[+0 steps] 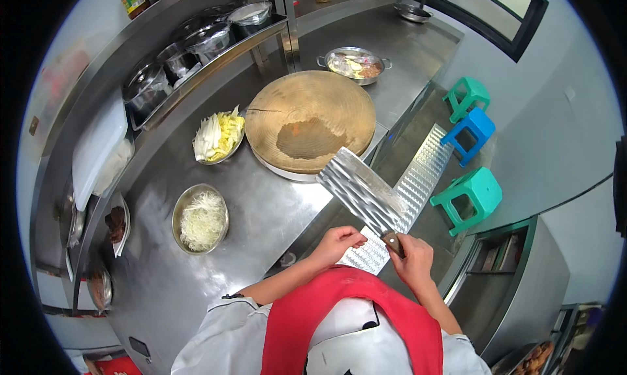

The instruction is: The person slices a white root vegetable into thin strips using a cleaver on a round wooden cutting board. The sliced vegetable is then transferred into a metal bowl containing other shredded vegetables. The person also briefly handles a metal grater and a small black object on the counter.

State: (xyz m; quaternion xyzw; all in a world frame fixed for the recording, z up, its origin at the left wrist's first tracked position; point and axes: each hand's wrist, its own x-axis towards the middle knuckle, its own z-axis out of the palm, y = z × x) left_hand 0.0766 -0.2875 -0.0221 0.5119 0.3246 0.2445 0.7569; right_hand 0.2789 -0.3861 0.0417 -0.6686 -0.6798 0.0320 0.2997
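My right hand (415,260) grips the wooden handle of a broad cleaver (362,189), its dimpled steel blade slanting up and left past the counter's front edge. Loosely curled, my left hand (339,245) is just left of the handle, with nothing seen in its fingers. Beyond the blade lies a thick round wooden chopping block (313,101) with a damp dark patch and a small orange scrap. Left of the block, a metal bowl holds cut napa cabbage (218,136). Fine pale shreds (203,221) fill another metal bowl (177,213) nearer to me.
A two-handled pan (362,81) of food under plastic film stands behind the block on the steel counter (274,213). Covered metal pots (147,86) line the left shelf. Plastic stools (470,199) and perforated metal strips (426,164) lie to the right, below counter height.
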